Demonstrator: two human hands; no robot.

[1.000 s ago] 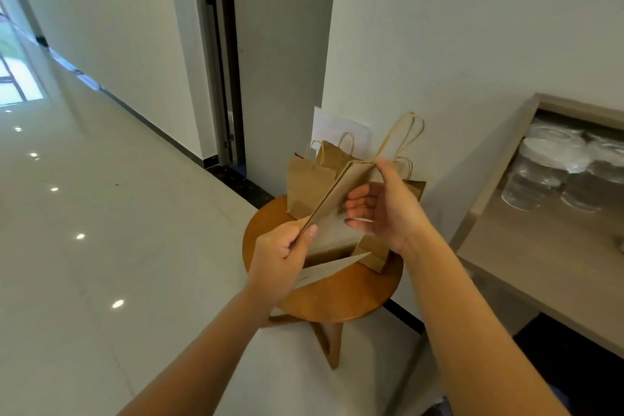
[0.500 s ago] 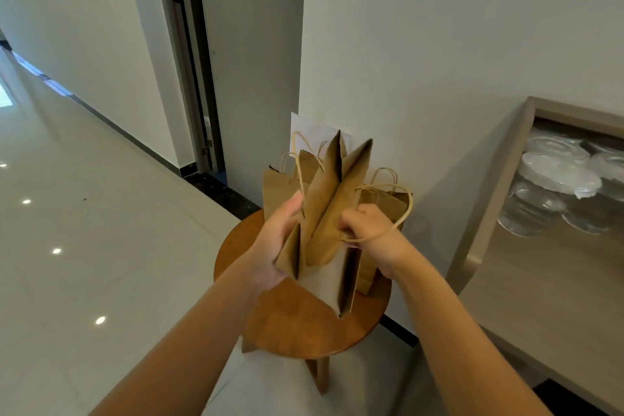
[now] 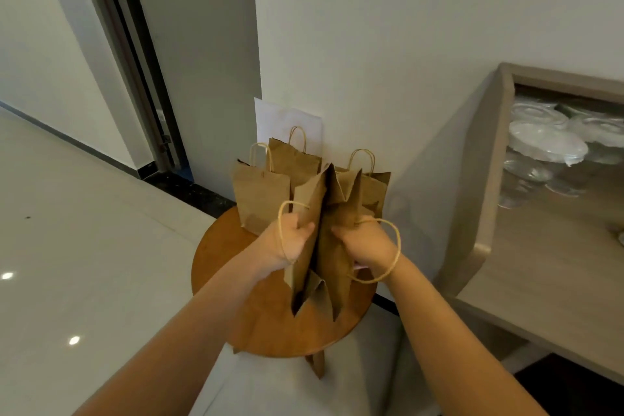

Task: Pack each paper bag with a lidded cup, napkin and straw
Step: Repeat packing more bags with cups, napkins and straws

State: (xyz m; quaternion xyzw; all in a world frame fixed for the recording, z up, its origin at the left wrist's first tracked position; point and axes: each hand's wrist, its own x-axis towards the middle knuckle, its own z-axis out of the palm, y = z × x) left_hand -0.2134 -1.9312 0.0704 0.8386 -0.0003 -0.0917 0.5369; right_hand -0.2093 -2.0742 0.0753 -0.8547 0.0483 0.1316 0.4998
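I hold a brown paper bag (image 3: pixel 332 246) above a round wooden stool (image 3: pixel 270 328). My left hand (image 3: pixel 290 240) grips its left panel and my right hand (image 3: pixel 363 241) grips its right panel, with the mouth pulled partly apart. Its twine handles loop over both wrists. Three more brown paper bags (image 3: pixel 261 192) stand upright at the back of the stool against the wall. Clear lidded cups (image 3: pixel 540 152) sit on the desk at the right. Napkins and straws are not visible.
A light wooden desk (image 3: pixel 540 267) with a raised side panel stands to the right. A white sheet (image 3: pixel 287 121) leans on the wall behind the bags. A glossy tiled floor (image 3: pixel 84 246) and a doorway lie to the left.
The flat bag I lifted from the stool has been unfolded; both hands now pull its sides apart, handles slipped over my wrists. The view has shifted closer to the stool.
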